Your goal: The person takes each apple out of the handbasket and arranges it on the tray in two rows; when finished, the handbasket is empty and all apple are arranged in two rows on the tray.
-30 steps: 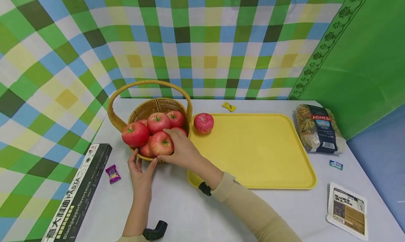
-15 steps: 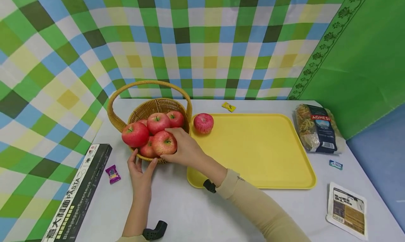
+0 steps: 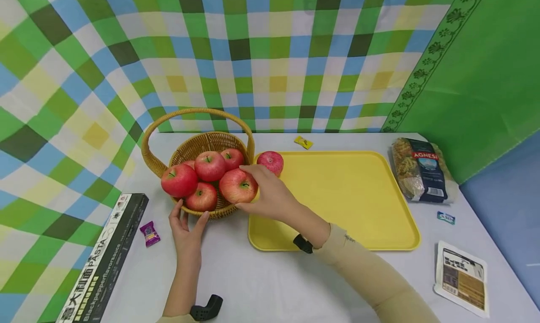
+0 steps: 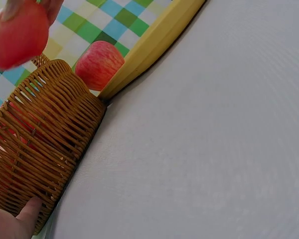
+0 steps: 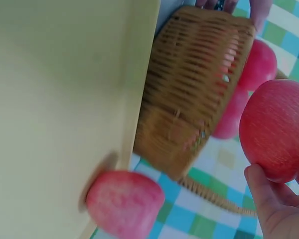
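one apple, stem up, in right hand

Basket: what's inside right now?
The basket holds four red apples that show above the rim. The right hand grips a fifth apple at its edge. Anything beneath the top apples is hidden.

Right hand gripping a red apple over the basket rim, left hand touching the basket's near wall, yellow tray just right.
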`<action>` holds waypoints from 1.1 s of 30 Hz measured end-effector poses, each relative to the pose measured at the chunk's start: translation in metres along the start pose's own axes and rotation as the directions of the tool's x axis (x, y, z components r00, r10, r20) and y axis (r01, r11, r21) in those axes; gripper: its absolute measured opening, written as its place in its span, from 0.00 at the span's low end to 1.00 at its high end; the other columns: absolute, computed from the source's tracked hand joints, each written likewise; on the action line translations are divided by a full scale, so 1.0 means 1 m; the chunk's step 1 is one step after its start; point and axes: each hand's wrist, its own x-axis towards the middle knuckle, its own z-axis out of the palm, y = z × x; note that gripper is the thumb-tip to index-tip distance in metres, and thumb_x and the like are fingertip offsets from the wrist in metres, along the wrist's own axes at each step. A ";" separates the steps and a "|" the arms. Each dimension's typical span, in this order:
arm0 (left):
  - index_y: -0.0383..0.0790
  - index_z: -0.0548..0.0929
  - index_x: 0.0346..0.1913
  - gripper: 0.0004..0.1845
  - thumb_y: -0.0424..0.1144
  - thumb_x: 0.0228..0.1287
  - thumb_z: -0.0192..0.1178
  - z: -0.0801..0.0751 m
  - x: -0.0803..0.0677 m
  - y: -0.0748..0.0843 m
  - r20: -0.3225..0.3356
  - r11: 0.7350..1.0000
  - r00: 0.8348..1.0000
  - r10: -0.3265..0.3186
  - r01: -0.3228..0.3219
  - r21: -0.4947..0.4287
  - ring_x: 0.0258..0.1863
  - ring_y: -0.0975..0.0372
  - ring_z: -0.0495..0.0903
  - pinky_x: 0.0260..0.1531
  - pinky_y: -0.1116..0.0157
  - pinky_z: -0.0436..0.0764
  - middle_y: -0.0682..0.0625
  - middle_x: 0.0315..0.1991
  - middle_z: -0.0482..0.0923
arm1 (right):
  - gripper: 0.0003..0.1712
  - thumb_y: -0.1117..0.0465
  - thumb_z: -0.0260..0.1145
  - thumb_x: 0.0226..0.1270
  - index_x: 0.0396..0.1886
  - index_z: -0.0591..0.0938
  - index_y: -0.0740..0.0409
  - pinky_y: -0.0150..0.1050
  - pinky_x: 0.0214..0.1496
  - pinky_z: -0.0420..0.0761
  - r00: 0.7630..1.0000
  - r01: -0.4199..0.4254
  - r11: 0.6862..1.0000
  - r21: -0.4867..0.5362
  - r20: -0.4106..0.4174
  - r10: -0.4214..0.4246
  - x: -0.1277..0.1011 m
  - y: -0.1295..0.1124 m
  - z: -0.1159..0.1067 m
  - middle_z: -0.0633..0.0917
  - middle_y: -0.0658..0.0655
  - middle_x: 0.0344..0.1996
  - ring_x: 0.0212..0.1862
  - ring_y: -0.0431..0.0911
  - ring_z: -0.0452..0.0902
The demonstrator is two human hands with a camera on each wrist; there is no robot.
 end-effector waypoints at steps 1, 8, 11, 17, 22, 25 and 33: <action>0.53 0.55 0.71 0.41 0.36 0.61 0.67 0.000 0.000 0.000 0.002 1.000 1.000 -0.003 0.003 0.002 0.74 0.56 0.45 0.67 0.58 0.63 0.56 0.74 0.46 | 0.47 0.45 0.77 0.48 0.66 0.68 0.50 0.45 0.56 0.78 1.000 -0.007 1.000 0.002 -0.011 0.007 -0.003 0.003 -0.004 0.72 0.51 0.59 0.60 0.44 0.68; 0.52 0.54 0.72 0.41 0.38 0.61 0.67 0.000 -0.001 -0.001 0.017 1.000 1.000 -0.005 0.005 0.011 0.74 0.57 0.45 0.67 0.59 0.62 0.56 0.74 0.46 | 0.47 0.50 0.79 0.47 0.67 0.67 0.52 0.43 0.51 0.81 0.990 -0.025 1.000 0.019 -0.136 0.027 -0.025 0.033 -0.035 0.72 0.55 0.58 0.54 0.47 0.71; 0.53 0.54 0.71 0.41 0.38 0.61 0.67 0.000 -0.001 -0.001 0.014 1.000 1.000 -0.005 0.005 0.012 0.74 0.56 0.45 0.67 0.60 0.62 0.56 0.74 0.46 | 0.47 0.53 0.79 0.47 0.66 0.67 0.55 0.43 0.48 0.81 0.984 -0.056 0.998 0.024 -0.170 0.059 -0.030 0.047 -0.048 0.72 0.56 0.57 0.52 0.48 0.72; 0.53 0.55 0.71 0.41 0.38 0.61 0.67 -0.001 -0.001 -0.001 0.008 1.000 1.000 -0.001 0.001 0.004 0.74 0.56 0.46 0.66 0.59 0.64 0.55 0.74 0.46 | 0.48 0.53 0.79 0.48 0.67 0.66 0.61 0.49 0.48 0.82 0.965 -0.177 0.984 0.019 -0.192 0.177 -0.032 0.080 -0.067 0.71 0.61 0.58 0.52 0.52 0.72; 0.53 0.55 0.71 0.41 0.38 0.60 0.68 -0.001 0.000 -0.002 0.006 1.000 1.000 0.001 -0.001 0.005 0.74 0.56 0.45 0.66 0.59 0.64 0.55 0.74 0.46 | 0.49 0.50 0.78 0.49 0.67 0.65 0.62 0.53 0.50 0.81 0.943 -0.286 0.958 0.001 -0.174 0.282 -0.027 0.111 -0.073 0.71 0.62 0.59 0.54 0.56 0.72; 0.54 0.56 0.71 0.41 0.39 0.60 0.68 -0.001 0.001 -0.002 0.001 1.000 1.000 0.001 -0.001 0.012 0.74 0.56 0.46 0.66 0.60 0.64 0.55 0.74 0.46 | 0.49 0.48 0.77 0.50 0.67 0.65 0.62 0.56 0.53 0.79 0.934 -0.333 0.943 -0.017 -0.146 0.327 -0.023 0.128 -0.074 0.70 0.63 0.60 0.55 0.57 0.72; 0.54 0.56 0.71 0.40 0.39 0.60 0.68 -0.001 0.000 -0.002 -0.001 1.000 1.000 0.001 -0.001 0.007 0.74 0.56 0.46 0.66 0.59 0.64 0.56 0.74 0.46 | 0.46 0.48 0.75 0.51 0.65 0.67 0.60 0.55 0.53 0.77 0.921 -0.387 0.920 -0.063 -0.076 0.382 -0.016 0.156 -0.068 0.72 0.65 0.57 0.51 0.58 0.73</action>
